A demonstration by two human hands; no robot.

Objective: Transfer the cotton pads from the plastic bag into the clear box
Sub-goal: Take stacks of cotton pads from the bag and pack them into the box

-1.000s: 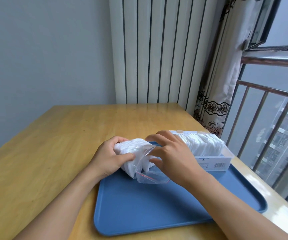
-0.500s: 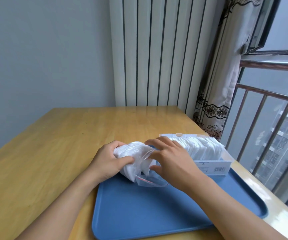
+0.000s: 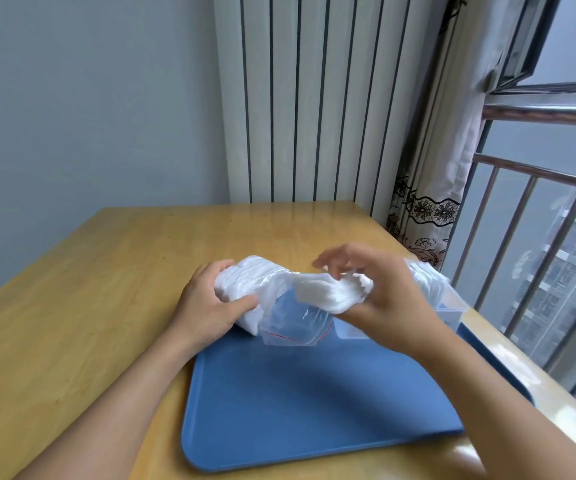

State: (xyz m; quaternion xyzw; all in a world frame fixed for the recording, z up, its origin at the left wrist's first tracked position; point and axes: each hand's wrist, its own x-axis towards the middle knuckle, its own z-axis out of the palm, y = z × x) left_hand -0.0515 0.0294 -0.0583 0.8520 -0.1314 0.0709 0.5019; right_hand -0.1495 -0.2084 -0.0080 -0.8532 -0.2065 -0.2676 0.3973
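My left hand (image 3: 210, 306) grips the closed end of the clear plastic bag (image 3: 279, 317), which still bulges with white cotton pads. The bag's open mouth with its red zip line hangs down over the blue tray (image 3: 314, 410). My right hand (image 3: 383, 306) pinches a stack of cotton pads (image 3: 331, 292) pulled out of the bag's mouth, held between thumb and fingers above the tray. The clear box (image 3: 449, 303) stands behind my right hand at the tray's far right, with white pads standing in it; most of it is hidden by the hand.
The tray lies on a wooden table (image 3: 89, 289) near its right edge. A ribbed white radiator (image 3: 297, 98) and a patterned curtain (image 3: 428, 202) stand behind the table. A railed window (image 3: 539, 254) runs along the right side.
My right hand has drawn a stack of pads out of the bag's mouth and lifted it up and right. The left hand keeps its hold on the bag, raised slightly.
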